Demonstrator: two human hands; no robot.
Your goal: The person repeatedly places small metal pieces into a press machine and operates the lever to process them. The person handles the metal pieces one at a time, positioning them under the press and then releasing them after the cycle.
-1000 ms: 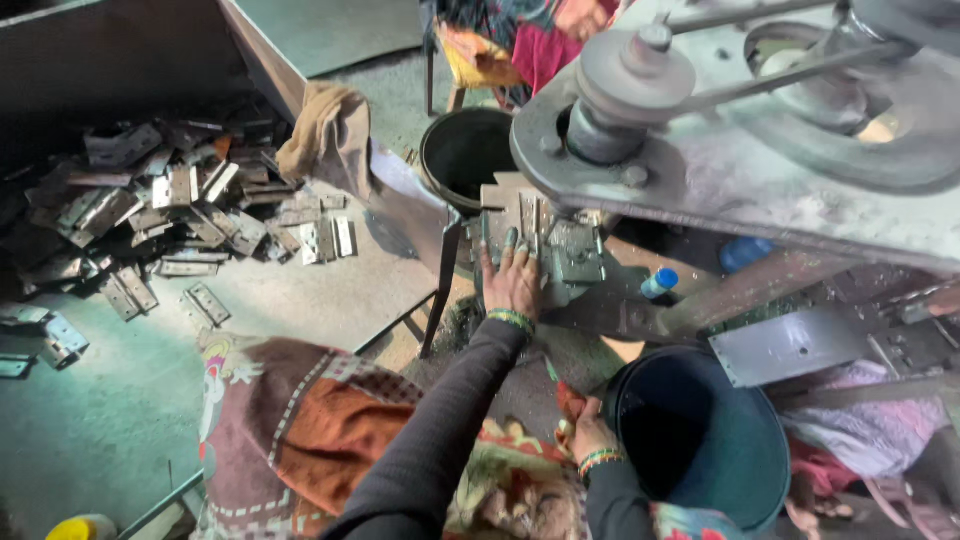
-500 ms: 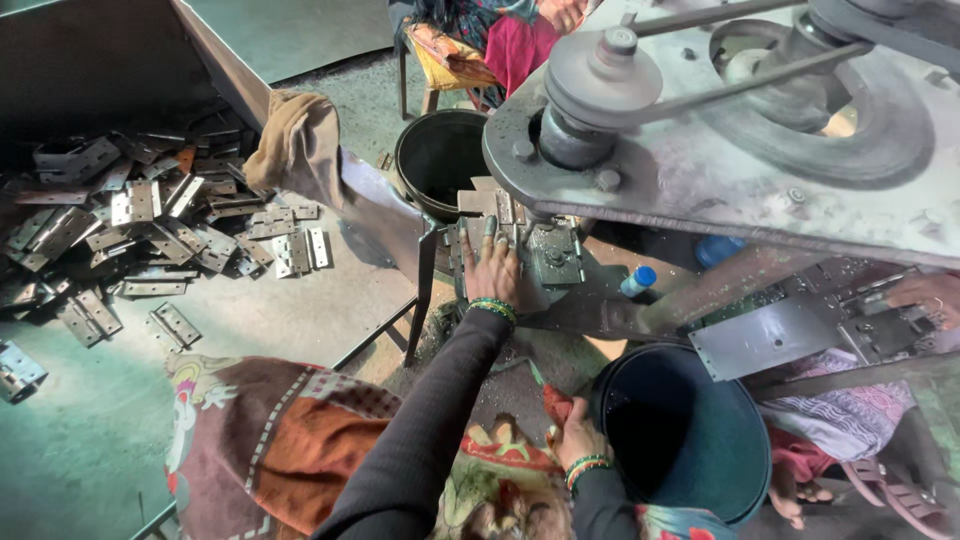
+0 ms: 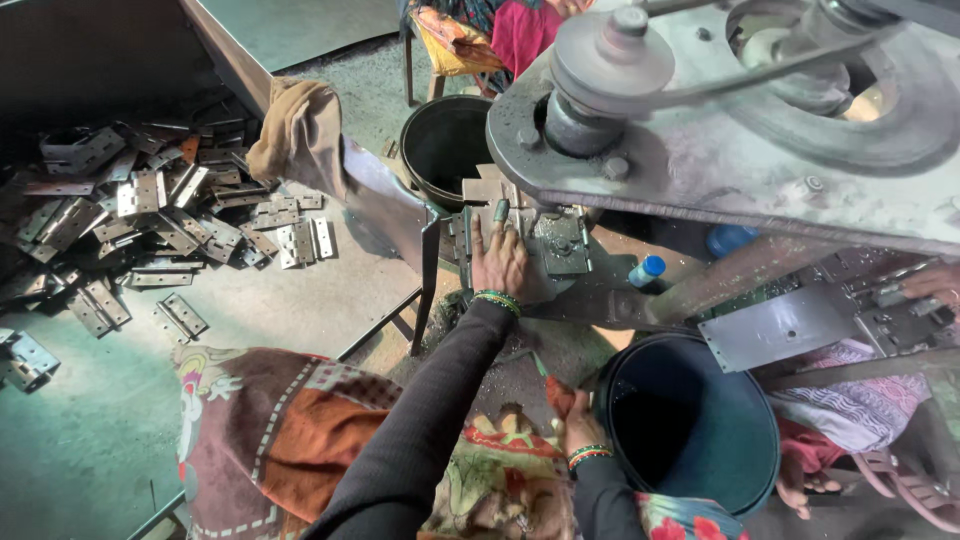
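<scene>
On the press bed under the flywheel, I am seeing the left hand (image 3: 500, 262) lying flat, fingers (image 3: 478, 238) spread and extended, pressing on a hinge plate (image 3: 492, 190) that is sitting just ahead of the fingertips, toward the die (image 3: 562, 245). The plate's long axis is running away from me, in line with the fingers. The left hand is the nearer one; the right hand (image 3: 578, 418) is resting low by the blue bucket (image 3: 700, 440), fingers curled, and I cannot tell whether it is pinching anything. Further out, a black bucket (image 3: 445, 145) is standing behind the bed, and loose hinges (image 3: 150, 220) are lying on the floor to the left. Against the earlier frame, the left hand is lying in the same place on the bed; the right has moved closer to the bucket rim.
</scene>
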